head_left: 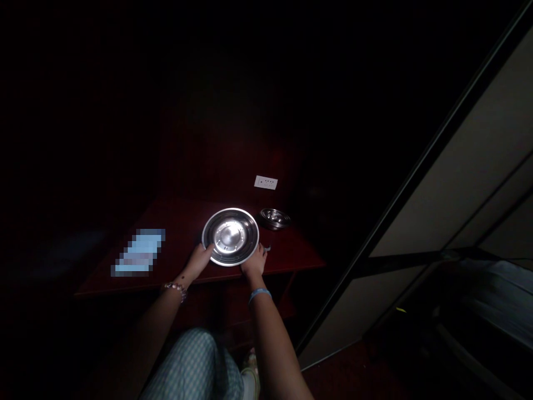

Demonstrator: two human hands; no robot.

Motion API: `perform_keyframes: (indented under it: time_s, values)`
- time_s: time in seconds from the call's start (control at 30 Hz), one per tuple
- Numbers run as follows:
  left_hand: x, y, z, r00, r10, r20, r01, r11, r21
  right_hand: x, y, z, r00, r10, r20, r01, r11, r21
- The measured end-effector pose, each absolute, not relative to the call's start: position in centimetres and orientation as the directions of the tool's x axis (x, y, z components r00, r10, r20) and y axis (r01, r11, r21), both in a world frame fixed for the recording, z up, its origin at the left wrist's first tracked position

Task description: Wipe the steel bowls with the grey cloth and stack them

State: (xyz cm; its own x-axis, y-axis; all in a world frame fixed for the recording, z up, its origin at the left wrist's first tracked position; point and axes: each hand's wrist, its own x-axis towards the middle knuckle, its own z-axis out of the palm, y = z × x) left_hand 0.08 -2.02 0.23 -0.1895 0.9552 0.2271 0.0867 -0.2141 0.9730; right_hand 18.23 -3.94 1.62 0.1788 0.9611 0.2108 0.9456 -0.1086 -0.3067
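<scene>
A round, shiny stainless steel bowl [230,236] is tilted toward me above the front of the dark red table. My left hand [200,260] grips its lower left rim, the thumb lying over the edge and the other fingers hidden beneath. My right hand [255,263] supports the lower right rim from outside, its fingers partly hidden by the bowl. A small pale thing shows beside the right fingers, too small to make out. Behind and to the right, a few nested metal bowls [275,219] sit on the table.
The dark red table [183,261] has its front edge close to my knees. A blurred-out, bright rectangular thing [139,253] lies at its left. A white wall socket [265,182] is behind. At right stands a pale panel with a dark frame [400,233]. Surroundings are very dark.
</scene>
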Motion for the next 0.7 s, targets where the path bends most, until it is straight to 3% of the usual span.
perform_keyframes:
  time_s: [0.1, 0.7]
  values:
    - [0.00, -2.11, 0.46, -0.175, 0.970, 0.169, 0.071, -0.159, 0.985, 18.17, -4.06, 1.72, 0.176, 0.960, 0.218, 0.945, -0.103, -0.311]
    - [0.10, -1.51, -0.18, -0.185, 0.964, 0.193, 0.045, -0.188, 0.981, 18.05, -4.11, 1.86, 0.183, 0.960, 0.210, 0.951, -0.119, -0.285]
